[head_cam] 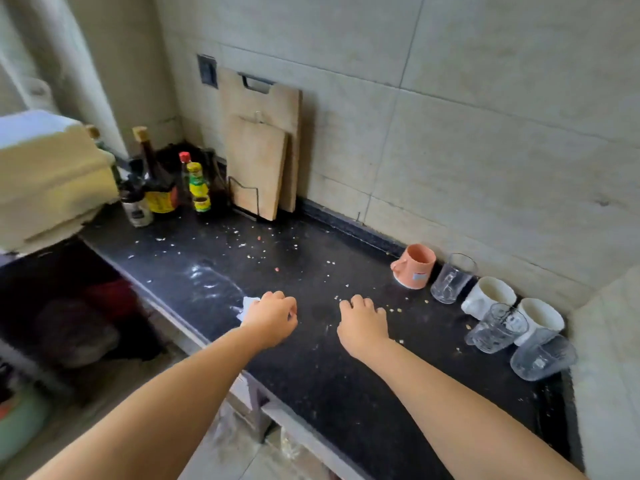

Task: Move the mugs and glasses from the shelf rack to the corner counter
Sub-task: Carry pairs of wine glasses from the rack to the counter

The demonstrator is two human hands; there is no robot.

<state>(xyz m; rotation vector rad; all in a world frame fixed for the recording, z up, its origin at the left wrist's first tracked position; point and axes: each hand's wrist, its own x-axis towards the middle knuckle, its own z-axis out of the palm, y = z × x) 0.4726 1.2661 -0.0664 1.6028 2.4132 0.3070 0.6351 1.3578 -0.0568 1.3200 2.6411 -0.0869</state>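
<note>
On the black counter (311, 358), an orange mug (414, 266) stands by the back wall at the right. Beside it are a clear glass (452, 278), two white mugs (488, 297) (538, 320), a glass mug (497, 328) and a ribbed glass (542, 356), all grouped in the right corner. My left hand (272, 315) and my right hand (363, 322) hover over the counter's middle, fingers curled down, holding nothing. The shelf rack is out of view.
Sauce bottles (159, 178) cluster at the back left beside two wooden cutting boards (259, 150) leaning on the wall. Cream folded cloth (52, 181) sits at the far left. Crumbs, white powder and a paper scrap (247, 304) lie on the counter.
</note>
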